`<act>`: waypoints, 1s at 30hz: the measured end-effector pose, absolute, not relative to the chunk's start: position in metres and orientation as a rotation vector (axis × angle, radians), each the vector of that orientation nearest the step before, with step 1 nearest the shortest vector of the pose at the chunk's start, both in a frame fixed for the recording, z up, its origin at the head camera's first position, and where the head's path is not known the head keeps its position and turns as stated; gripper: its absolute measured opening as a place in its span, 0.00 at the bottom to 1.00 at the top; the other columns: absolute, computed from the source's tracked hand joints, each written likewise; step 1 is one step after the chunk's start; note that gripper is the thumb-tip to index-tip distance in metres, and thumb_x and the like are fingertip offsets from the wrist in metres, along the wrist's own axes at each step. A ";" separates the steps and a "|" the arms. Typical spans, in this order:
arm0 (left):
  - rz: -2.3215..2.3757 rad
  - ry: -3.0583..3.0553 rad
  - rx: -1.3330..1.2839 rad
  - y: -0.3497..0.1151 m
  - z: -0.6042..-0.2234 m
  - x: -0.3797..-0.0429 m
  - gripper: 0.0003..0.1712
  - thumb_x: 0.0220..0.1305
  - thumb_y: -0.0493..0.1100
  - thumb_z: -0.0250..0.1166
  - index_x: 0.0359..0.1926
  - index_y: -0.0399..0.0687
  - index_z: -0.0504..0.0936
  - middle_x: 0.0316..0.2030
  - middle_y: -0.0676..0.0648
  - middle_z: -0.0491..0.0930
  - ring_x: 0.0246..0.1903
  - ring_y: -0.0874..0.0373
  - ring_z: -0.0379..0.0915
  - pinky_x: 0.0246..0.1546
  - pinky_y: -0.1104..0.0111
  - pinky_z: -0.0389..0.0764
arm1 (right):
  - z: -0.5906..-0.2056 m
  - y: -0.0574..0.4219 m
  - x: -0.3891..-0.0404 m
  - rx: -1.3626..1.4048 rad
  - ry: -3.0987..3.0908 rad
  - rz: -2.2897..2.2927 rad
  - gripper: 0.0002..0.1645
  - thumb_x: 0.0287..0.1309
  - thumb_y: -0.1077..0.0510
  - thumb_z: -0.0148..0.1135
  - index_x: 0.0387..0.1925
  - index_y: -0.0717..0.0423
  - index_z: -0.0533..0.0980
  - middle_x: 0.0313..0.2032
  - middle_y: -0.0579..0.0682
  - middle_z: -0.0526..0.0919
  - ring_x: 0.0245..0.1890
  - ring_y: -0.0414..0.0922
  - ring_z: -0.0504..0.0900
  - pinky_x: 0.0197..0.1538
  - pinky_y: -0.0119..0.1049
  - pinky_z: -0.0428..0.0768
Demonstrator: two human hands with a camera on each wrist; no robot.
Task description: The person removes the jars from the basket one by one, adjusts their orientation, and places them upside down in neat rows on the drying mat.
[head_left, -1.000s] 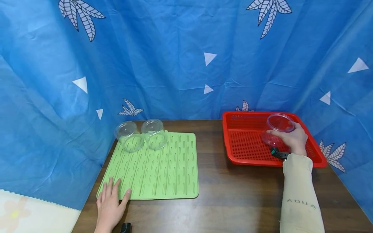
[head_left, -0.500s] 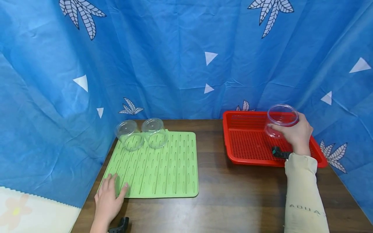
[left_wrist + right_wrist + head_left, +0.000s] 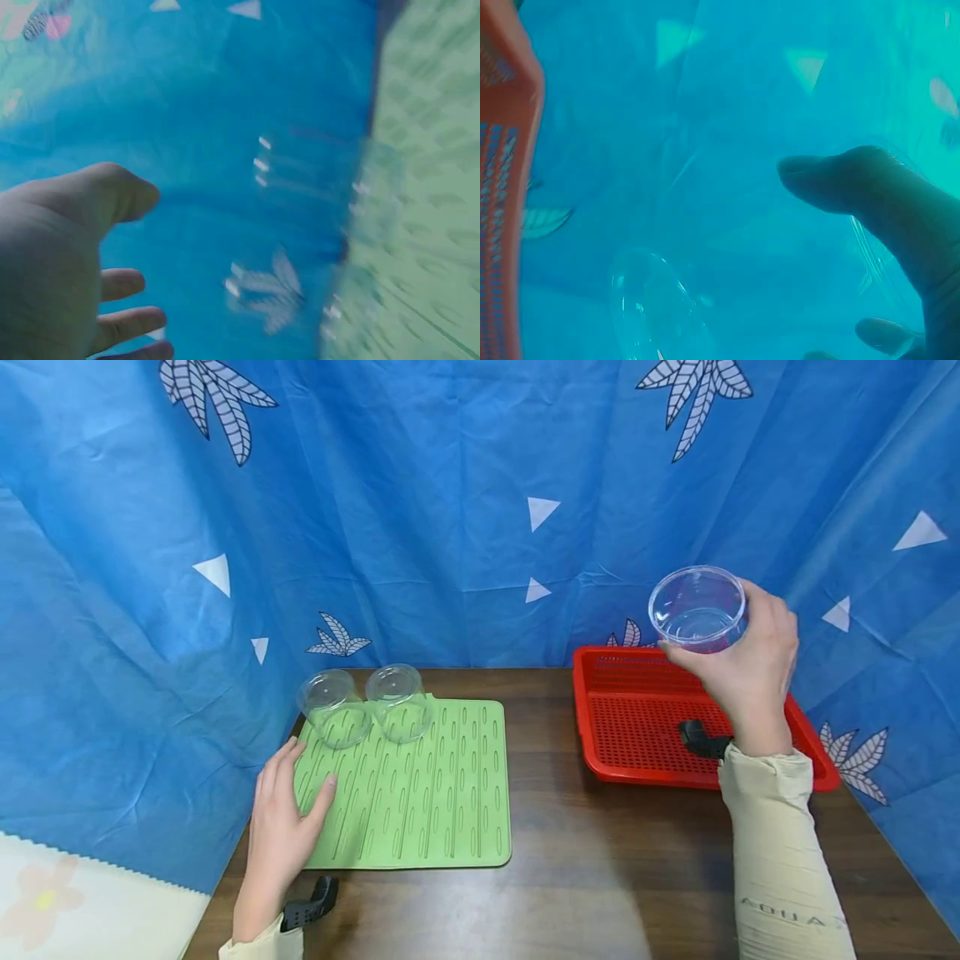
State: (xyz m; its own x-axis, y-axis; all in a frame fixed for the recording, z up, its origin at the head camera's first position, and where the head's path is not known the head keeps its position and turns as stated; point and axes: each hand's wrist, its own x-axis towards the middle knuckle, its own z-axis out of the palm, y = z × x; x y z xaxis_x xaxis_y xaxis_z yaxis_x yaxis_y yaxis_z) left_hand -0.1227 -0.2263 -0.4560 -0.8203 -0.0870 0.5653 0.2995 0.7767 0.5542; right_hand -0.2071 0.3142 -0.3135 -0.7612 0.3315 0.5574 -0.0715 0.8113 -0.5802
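My right hand (image 3: pixel 753 664) grips a round clear plastic cup (image 3: pixel 696 610) by its side, mouth up, raised above the red mesh basket (image 3: pixel 633 770). In the right wrist view the thumb (image 3: pixel 855 176) lies along the cup's wall, and part of the clear cup (image 3: pixel 649 307) shows at lower left. Two similar clear cups (image 3: pixel 337 710) (image 3: pixel 399 703) stand upside down, side by side, at the back left of the green ridged mat (image 3: pixel 435 802). My left hand (image 3: pixel 283 814) has its fingers spread over the mat's left edge, holding nothing, nearer the left cup.
A dark wooden table (image 3: pixel 570 860) carries the mat on the left and the basket on the right. Blue patterned cloth (image 3: pixel 465 527) hangs behind and along both sides. At lower left lies a pale flowered cloth (image 3: pixel 90 902).
My right hand has lifted the clear cup up out of the basket. My left hand has moved forward along the mat's left edge, toward the two upturned cups.
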 end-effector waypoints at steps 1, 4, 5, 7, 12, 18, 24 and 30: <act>-0.891 -2.364 -0.162 -0.223 -0.449 -0.125 0.37 0.63 0.44 0.69 0.71 0.41 0.67 0.70 0.40 0.63 0.68 0.38 0.58 0.61 0.40 0.63 | -0.310 0.307 -0.207 -0.151 -2.308 0.747 0.58 0.41 0.46 0.81 0.73 0.44 0.61 0.67 0.54 0.68 0.67 0.52 0.61 0.65 0.63 0.63; -0.942 -2.307 -0.175 -0.214 -0.430 -0.132 0.39 0.64 0.46 0.69 0.73 0.48 0.66 0.71 0.45 0.64 0.70 0.44 0.58 0.64 0.43 0.63 | -0.300 0.286 -0.209 -0.038 -2.293 0.660 0.59 0.37 0.46 0.83 0.72 0.43 0.63 0.65 0.54 0.70 0.65 0.52 0.63 0.61 0.62 0.66; -0.962 -2.285 -0.182 -0.211 -0.425 -0.134 0.39 0.63 0.46 0.70 0.73 0.50 0.66 0.71 0.47 0.64 0.70 0.46 0.58 0.64 0.44 0.63 | -0.298 0.279 -0.210 0.002 -2.286 0.629 0.59 0.36 0.45 0.83 0.72 0.43 0.64 0.64 0.54 0.70 0.64 0.53 0.64 0.60 0.62 0.66; -0.995 -2.246 -0.210 -0.203 -0.415 -0.139 0.40 0.62 0.47 0.71 0.73 0.53 0.66 0.70 0.49 0.65 0.70 0.49 0.59 0.65 0.47 0.63 | -0.295 0.264 -0.211 0.073 -2.278 0.573 0.60 0.34 0.45 0.84 0.71 0.44 0.64 0.64 0.55 0.71 0.63 0.54 0.65 0.59 0.62 0.68; -1.033 -2.162 -0.360 -0.181 -0.390 -0.151 0.43 0.57 0.47 0.74 0.72 0.56 0.67 0.69 0.52 0.67 0.68 0.53 0.62 0.64 0.58 0.67 | -0.293 0.232 -0.207 0.251 -2.221 0.479 0.61 0.32 0.45 0.85 0.70 0.46 0.66 0.62 0.57 0.72 0.61 0.56 0.68 0.55 0.61 0.72; -1.088 -2.019 -0.592 -0.145 -0.343 -0.151 0.45 0.48 0.41 0.77 0.69 0.44 0.71 0.67 0.46 0.70 0.66 0.48 0.65 0.62 0.57 0.70 | -0.290 0.196 -0.194 0.399 -2.121 0.414 0.62 0.27 0.46 0.86 0.69 0.48 0.68 0.59 0.59 0.73 0.58 0.57 0.70 0.51 0.59 0.71; -1.126 -1.998 -0.741 -0.116 -0.313 -0.150 0.48 0.43 0.36 0.79 0.68 0.35 0.69 0.68 0.44 0.68 0.66 0.44 0.64 0.60 0.53 0.70 | -0.289 0.168 -0.179 0.447 -2.071 0.347 0.62 0.25 0.45 0.86 0.68 0.49 0.69 0.57 0.59 0.74 0.54 0.58 0.71 0.55 0.60 0.64; -1.109 -1.994 -0.899 -0.099 -0.300 -0.162 0.53 0.41 0.39 0.81 0.70 0.39 0.67 0.69 0.44 0.66 0.67 0.48 0.63 0.60 0.50 0.71 | -0.290 0.148 -0.170 0.499 -2.067 0.270 0.64 0.25 0.43 0.86 0.69 0.49 0.67 0.57 0.59 0.73 0.53 0.59 0.70 0.55 0.59 0.63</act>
State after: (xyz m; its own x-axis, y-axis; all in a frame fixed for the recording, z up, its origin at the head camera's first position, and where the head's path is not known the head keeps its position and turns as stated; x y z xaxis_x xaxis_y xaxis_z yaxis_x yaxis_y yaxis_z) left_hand -0.1623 -0.0988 -0.3004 -0.5336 0.2406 0.8108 0.8156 0.3999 0.4182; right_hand -0.1698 0.1482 -0.2905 -0.4582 -0.2400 0.8559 -0.4521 0.8920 0.0081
